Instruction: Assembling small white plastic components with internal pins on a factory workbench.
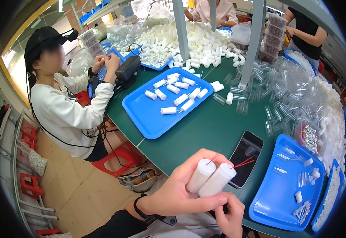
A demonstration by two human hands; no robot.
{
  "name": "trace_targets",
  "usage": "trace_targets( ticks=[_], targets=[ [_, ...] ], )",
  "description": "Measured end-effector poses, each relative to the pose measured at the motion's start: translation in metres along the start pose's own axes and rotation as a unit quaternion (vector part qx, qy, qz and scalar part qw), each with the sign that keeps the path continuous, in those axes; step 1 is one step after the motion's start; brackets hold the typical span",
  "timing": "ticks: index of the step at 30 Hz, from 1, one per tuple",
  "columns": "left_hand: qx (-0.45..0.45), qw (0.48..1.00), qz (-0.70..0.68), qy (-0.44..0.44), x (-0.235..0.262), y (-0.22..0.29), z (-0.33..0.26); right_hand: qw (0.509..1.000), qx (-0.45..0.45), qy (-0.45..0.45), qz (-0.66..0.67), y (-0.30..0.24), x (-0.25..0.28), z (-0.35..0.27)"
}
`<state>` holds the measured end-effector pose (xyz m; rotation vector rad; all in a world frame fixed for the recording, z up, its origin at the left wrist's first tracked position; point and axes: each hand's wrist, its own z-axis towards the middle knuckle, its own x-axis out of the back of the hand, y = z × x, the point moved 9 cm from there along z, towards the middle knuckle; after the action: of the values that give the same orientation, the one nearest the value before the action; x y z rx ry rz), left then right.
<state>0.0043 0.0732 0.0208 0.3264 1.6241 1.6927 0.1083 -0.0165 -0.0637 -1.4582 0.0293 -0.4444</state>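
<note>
Head cam: left hand wrapped round two white cylinders
Right hand just below, can't tell if it's pinching anything. Middle blue tray: more white cylinders. Right-side blue tray: clear tubes, loose white pieces.

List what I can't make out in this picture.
All in the head view:
- Lower ends of the two white cylinders: hidden by the left hand holding them.
- Whether the right hand grips anything: partly hidden by the left thumb.
- Head of the person in the pink shirt: cut off by the upper edge.
- Small parts in the red container: too small and heaped to count.
</note>
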Motion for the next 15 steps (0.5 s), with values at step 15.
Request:
trace_targets(
  ticks=[15],
  targets=[
    [0.070,0.997,-0.024,-0.016,0.021,-0.031,-0.009,0.986,0.042,0.021,0.161,-0.062,-0.013,0.010]
  ],
)
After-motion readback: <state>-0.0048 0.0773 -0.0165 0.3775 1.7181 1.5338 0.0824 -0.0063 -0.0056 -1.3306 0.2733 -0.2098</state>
